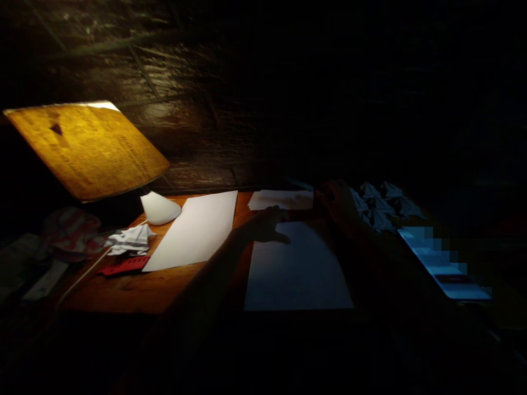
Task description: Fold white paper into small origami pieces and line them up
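Note:
My left hand (269, 224) is at the top left of a white sheet of paper (300, 274), thumb held apart from the fingers and nothing visible in its grip. Deep shadow covers my right hand (340, 198), which reaches beyond the sheet's far right corner. Its fingers point left and are too dark to read, so I cannot tell if they hold anything. Just behind the hands lies a small stack of white paper pieces (282, 199). Several folded white paper shapes (379, 206) sit right beside my right hand.
Another white sheet (201, 230) lies on the wooden table (135, 293), left of my hands. Farther left are a shaded lamp (94, 151) with a white base (158, 208), a folded paper shape (130, 240), a red object (123, 266) and a cord. A lit screen (436, 263) is at right.

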{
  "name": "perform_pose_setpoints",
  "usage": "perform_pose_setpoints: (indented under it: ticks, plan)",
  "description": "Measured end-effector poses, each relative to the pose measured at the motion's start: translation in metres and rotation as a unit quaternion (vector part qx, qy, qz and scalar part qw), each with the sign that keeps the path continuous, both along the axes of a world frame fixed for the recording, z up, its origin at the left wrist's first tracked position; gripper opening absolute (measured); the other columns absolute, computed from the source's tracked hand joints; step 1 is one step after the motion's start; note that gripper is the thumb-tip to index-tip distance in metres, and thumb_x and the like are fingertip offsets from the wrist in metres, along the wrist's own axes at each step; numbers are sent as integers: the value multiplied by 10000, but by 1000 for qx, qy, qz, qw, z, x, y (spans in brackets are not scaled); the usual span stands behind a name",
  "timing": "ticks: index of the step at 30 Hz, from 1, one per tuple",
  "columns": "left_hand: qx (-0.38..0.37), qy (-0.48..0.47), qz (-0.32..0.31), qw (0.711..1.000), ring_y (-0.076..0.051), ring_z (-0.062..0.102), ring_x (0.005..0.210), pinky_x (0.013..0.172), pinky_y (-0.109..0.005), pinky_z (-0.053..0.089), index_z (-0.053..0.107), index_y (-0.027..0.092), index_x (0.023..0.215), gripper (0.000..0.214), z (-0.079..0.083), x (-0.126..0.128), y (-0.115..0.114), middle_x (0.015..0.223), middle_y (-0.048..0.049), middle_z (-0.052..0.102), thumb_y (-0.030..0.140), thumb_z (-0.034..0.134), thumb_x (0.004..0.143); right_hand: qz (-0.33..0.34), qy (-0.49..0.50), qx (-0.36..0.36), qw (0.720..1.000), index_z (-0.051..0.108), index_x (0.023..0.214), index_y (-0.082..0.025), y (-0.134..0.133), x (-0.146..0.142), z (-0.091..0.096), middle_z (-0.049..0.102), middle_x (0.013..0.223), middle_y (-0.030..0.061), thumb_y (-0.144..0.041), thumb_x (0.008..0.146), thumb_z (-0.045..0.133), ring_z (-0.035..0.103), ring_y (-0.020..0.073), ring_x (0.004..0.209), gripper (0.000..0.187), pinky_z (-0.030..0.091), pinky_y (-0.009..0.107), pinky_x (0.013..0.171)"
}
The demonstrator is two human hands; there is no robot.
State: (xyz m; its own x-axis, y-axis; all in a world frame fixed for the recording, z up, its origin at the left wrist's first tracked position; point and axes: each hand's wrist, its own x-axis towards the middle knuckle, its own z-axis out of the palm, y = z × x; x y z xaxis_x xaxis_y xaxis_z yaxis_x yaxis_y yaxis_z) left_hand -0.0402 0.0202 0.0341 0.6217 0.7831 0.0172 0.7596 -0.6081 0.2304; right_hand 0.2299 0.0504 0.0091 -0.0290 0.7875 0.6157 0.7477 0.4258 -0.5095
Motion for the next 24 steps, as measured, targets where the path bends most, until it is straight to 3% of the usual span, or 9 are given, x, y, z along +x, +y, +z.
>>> perform_pose_setpoints:
  ticks: [5, 8, 12, 15, 17, 21, 24]
  plan:
    - [-5, -77, 2, 997, -257, 618, 972, 824, -367, 513, 622, 187, 1043, 561, -11, -3, 5, 1093, -80, 646, 453, 925, 653, -9, -20, 0, 1000, 686, 1043, -207, -4, 1, 4, 660, 1079, 140, -401, 972, 600, 607, 299, 1045, 224, 470, 397, 900]
    - [17, -148, 4, 989, -229, 598, 929, 811, -352, 490, 611, 175, 951, 441, -16, -4, 10, 1023, -66, 648, 360, 902, 676, -5, -18, -13, 1000, 680, 1031, -211, -10, -2, 9, 687, 1071, 135, -406, 961, 600, 619, 299, 1025, 221, 471, 397, 878]
    - [9, -274, 12, 962, -152, 566, 774, 728, -298, 458, 604, 166, 847, 163, -24, -4, 19, 839, -14, 624, 244, 738, 800, 20, 27, -54, 998, 657, 1018, -206, -18, -5, 13, 724, 1024, 126, -411, 950, 592, 649, 275, 930, 225, 475, 367, 793]
    - [-31, -353, 19, 935, -129, 579, 741, 692, -266, 465, 624, 156, 833, 162, -27, -4, 27, 801, -5, 635, 222, 751, 758, 31, 104, -88, 990, 638, 963, -218, -18, -8, 11, 722, 959, 108, -526, 962, 551, 647, 258, 881, 320, 478, 350, 733]
    - [-67, -388, 26, 919, -128, 609, 744, 707, -265, 493, 650, 150, 829, 181, -26, -6, 30, 802, -12, 665, 233, 778, 732, 55, 186, -115, 974, 627, 913, -231, -18, -12, 10, 700, 906, 93, -627, 967, 497, 636, 245, 844, 421, 484, 350, 706]
    - [-102, -428, 56, 896, -149, 670, 760, 752, -286, 548, 702, 149, 782, 176, -19, -10, 32, 794, -30, 718, 254, 816, 697, 159, 323, -196, 912, 668, 880, -237, -21, -14, 8, 659, 841, 92, -797, 943, 403, 630, 238, 763, 623, 493, 370, 655]
    - [-123, -437, 75, 888, -159, 696, 778, 778, -293, 569, 744, 150, 794, 189, -15, -13, 31, 812, -40, 748, 273, 845, 693, 225, 347, -252, 875, 696, 881, -234, -23, -12, 8, 665, 799, 72, -836, 825, 593, 635, 238, 726, 613, 504, 378, 658]
